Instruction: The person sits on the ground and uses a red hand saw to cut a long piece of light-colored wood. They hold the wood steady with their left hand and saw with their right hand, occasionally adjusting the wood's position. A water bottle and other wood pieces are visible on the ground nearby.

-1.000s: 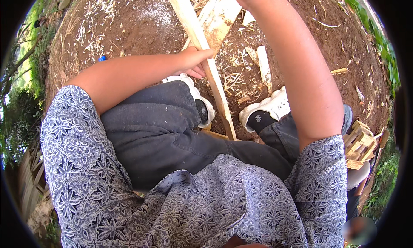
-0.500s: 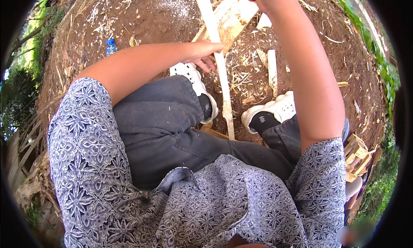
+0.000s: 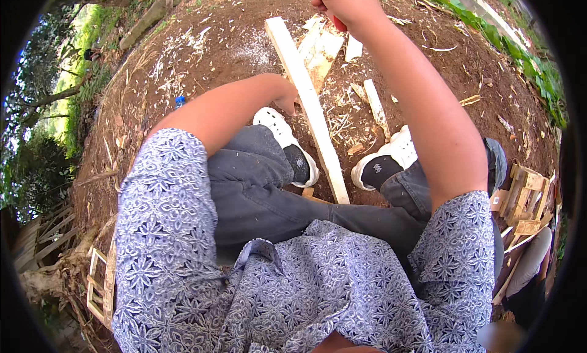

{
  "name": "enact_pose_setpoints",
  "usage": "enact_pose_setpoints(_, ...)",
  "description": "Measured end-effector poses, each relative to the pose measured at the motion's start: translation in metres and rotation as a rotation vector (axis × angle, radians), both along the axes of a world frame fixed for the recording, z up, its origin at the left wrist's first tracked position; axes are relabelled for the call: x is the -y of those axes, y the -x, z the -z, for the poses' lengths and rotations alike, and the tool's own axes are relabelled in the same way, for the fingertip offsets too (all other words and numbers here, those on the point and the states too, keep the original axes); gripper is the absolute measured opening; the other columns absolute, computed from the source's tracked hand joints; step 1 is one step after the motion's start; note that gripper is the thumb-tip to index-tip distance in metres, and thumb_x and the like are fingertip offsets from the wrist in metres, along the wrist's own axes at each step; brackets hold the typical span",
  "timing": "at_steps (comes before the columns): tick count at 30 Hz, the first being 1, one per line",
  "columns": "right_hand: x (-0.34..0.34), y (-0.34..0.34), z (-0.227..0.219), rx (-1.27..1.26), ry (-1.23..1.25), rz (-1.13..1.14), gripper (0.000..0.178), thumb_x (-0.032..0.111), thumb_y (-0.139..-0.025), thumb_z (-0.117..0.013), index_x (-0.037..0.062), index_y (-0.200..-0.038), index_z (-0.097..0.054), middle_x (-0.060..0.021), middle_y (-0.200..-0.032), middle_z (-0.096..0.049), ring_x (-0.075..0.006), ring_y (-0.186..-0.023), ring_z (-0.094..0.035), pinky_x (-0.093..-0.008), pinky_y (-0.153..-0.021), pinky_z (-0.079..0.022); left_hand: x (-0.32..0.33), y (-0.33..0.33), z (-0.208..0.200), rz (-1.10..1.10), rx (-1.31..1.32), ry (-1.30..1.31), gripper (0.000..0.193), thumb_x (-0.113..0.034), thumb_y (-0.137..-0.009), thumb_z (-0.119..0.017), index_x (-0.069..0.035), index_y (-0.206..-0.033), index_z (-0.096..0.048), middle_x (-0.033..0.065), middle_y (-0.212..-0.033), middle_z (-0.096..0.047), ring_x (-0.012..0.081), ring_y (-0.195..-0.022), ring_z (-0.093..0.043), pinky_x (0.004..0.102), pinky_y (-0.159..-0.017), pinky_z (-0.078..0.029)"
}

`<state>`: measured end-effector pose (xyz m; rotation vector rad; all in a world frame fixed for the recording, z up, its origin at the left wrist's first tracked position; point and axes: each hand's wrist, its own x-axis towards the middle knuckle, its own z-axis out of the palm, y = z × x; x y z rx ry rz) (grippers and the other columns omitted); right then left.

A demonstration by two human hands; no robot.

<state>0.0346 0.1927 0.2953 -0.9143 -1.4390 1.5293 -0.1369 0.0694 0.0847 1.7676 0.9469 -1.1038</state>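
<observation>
A long pale wooden beam (image 3: 312,114) slants from the far ground down between my legs, its near end by my lap. My left hand (image 3: 286,100) is closed at the beam's left edge, with most of its fingers hidden. High at the top edge, my right hand (image 3: 350,7) wraps round a red-handled tool (image 3: 339,24). Only a bit of that handle shows; the rest of the tool is hidden or out of the picture. Beyond the beam lies a broad split piece of wood (image 3: 321,53).
White clogs (image 3: 275,123) are on my feet, either side of the beam. A narrow wood strip (image 3: 376,105) lies among shavings on brown soil. At left is a blue-capped bottle (image 3: 180,101); wooden frames stand at right (image 3: 527,194) and lower left (image 3: 98,286).
The view has shifted, bringing the beam's far end into sight. My left hand has gone from spread fingers to curled at the beam's edge. My right hand still grips the red handle.
</observation>
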Motion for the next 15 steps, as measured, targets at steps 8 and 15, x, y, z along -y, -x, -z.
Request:
enact_pose_setpoints(8,0.006,-0.047,-0.108,0.717,-0.396,-0.450,0.038,0.020,-0.099,-0.060,0.0011,-0.131,-0.066,-0.0110,-0.092,-0.073,-0.0165,-0.073,-0.067,-0.0339,-0.072,-0.055,0.061,-0.050,0.010,-0.607,-0.236,-0.225,0.048,-0.037,-0.088,-0.068,-0.009,-0.128,-0.070,0.0119,-0.121,-0.073,0.0293,-0.105,-0.073,0.0407,-0.087,-0.060)
enact_pose_setpoints(15,0.074,-0.131,-0.139,0.667,-0.553,-0.389,0.038,0.016,-0.102,-0.061,0.0013,-0.138,-0.061,0.0016,-0.070,-0.057,-0.0048,-0.058,-0.051,-0.0232,-0.053,-0.042,0.138,-0.077,0.012,-2.142,0.392,-0.204,0.043,-0.016,-0.094,-0.064,0.004,-0.130,-0.053,0.0174,-0.111,-0.069,0.0307,-0.098,-0.072,0.0454,-0.075,-0.063)
